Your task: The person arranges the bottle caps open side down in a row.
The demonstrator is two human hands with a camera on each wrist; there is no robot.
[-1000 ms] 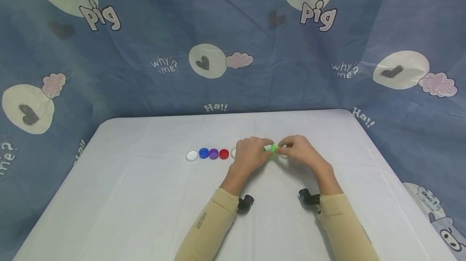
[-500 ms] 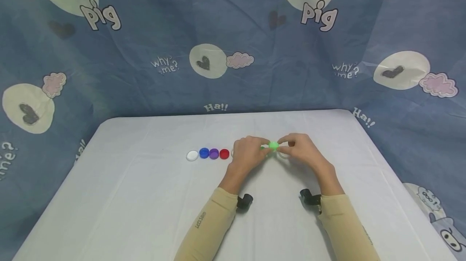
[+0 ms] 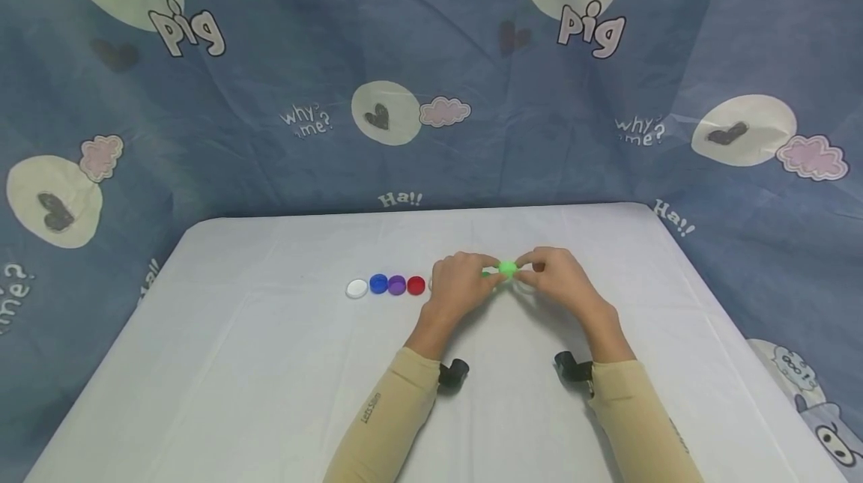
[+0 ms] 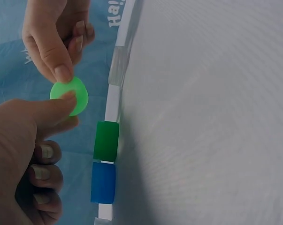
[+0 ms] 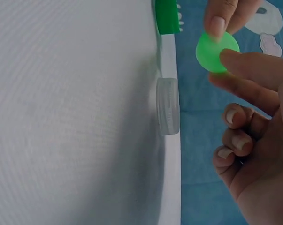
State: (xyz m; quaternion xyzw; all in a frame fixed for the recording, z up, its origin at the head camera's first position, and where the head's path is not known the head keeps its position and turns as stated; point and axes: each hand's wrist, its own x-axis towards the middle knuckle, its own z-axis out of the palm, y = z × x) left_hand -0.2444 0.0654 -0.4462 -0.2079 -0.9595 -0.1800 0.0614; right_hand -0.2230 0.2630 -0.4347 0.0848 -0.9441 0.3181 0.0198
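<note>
A bright green round piece (image 3: 507,269), smooth and slightly glowing, is held above the table between both hands. My left hand (image 3: 458,284) pinches its near side, the thumb lying across its face in the left wrist view. From the other side my right hand (image 3: 562,277) pinches it with thumb and forefinger, the remaining fingers curled in. Below stand a green round pot (image 4: 106,141) and a blue one (image 4: 103,183). A clear shallow round container (image 5: 167,107) sits under the right hand. What the green piece is made of I cannot tell.
Left of the hands, a row on the white table (image 3: 283,363) holds a clear round lid (image 3: 356,288), a blue round pot (image 3: 379,284), a purple one (image 3: 397,285) and a red one (image 3: 416,285). The left hand hides part of this row. A patterned blue cloth (image 3: 431,161) hangs behind.
Both hands lifted slightly with the green piece during the first half second, bringing it into fuller view between the fingertips. Since then they have hardly moved.
</note>
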